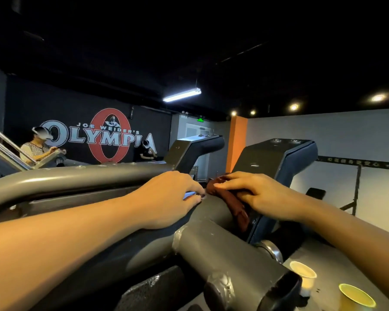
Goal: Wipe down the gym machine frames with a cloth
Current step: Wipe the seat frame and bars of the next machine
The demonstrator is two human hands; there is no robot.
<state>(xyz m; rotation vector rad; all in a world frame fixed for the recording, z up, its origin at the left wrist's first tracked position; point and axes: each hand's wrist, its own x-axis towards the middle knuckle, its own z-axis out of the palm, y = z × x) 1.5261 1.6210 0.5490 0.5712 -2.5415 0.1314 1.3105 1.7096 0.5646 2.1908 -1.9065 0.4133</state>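
The right hand (256, 194) lies on a dark brown cloth (230, 198) and presses it on the grey frame tube (213, 239) of the gym machine, just beside the dark padded arm (285, 167). Its fingers are almost straight and lie close together on top of the cloth; the thumb is under the hand, so I cannot tell if it pinches the fabric. One end of the cloth hangs down over the side of the tube. The left hand (171, 198) rests on the same frame, near the cloth, with curled fingers around something small and shiny that I cannot identify.

I judge that the wiping step is in hand, at the joint where the tube meets the padded arm. The next move probably needs to slide the cloth along the tube with steady pressure, also around the underside and the weld (177, 239). Two paper cups (303, 274) stand near the lower right, so a wide stroke there could knock them
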